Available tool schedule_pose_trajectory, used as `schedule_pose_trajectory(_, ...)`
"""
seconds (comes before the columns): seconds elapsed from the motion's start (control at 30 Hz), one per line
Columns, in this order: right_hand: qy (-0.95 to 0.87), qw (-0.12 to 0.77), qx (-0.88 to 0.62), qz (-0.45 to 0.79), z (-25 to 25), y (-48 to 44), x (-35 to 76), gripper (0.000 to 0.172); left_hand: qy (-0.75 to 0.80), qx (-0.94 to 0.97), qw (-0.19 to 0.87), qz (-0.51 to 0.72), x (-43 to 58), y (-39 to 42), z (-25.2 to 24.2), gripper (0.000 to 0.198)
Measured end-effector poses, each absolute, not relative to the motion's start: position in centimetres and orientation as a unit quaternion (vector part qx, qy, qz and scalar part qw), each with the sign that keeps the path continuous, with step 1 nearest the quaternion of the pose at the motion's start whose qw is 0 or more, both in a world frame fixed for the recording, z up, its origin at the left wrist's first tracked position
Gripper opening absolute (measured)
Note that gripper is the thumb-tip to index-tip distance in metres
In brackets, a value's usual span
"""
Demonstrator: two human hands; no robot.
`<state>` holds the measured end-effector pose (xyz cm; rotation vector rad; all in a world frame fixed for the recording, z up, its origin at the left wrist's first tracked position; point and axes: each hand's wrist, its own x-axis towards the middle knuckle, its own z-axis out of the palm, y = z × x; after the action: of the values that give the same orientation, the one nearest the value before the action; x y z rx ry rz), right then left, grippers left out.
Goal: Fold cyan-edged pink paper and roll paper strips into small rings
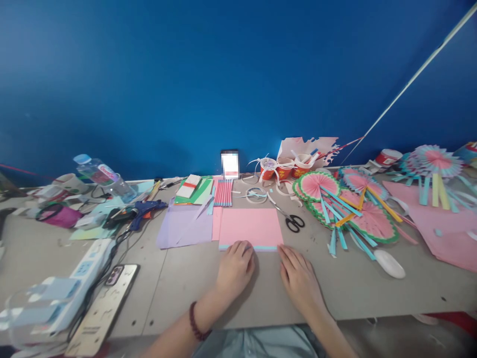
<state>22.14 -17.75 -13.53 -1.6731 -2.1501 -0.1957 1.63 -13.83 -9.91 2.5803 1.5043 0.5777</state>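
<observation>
The pink sheet [250, 226] lies flat on the counter [186, 288], scissors [293, 222] just right of it. Left hand [235, 267] curls fingers over its near edge; whether it pinches, I cannot tell. Right hand [300, 279] rests flat, released, fingertips at the near right corner.

A craft workbench [186, 283], this was: pink paper [250, 227], paper fans [350, 204], scissors [294, 222] and a glue gun [143, 209] strewn before a blue wall [223, 74].

Wearing dark red round-bead bracelet [194, 322] snug around wrist of left hand [234, 268]. Showing right hand [300, 281] bare, both forearms uncovered. Wearing pale grey-blue cloth garment [257, 344], showing at bottom edge.
</observation>
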Motion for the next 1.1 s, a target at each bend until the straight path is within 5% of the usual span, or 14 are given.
schedule_pose_trajectory(0.27,-0.768,0.206,-0.605,-0.046,-13.6,-18.1,22.1,0.064,0.502,0.850,0.024,0.157,2.0,-14.3,-9.7,0.027)
schedule_pose_trajectory(0.57,-0.761,0.173,-0.624,-0.047,-11.8,-18.1,20.8,0.041,0.495,0.857,0.002,0.146,2.1,-14.2,-9.2,0.023)
schedule_pose_trajectory(0.87,-0.787,0.162,-0.594,-0.038,-11.6,-17.2,21.3,0.040,0.492,0.857,0.006,0.150,2.1,-14.2,-9.5,0.018)
schedule_pose_trajectory(1.1,-0.779,0.260,-0.571,0.002,-10.0,-13.9,22.5,0.031,0.487,0.862,0.013,0.141,2.1,-14.3,-9.1,0.020)
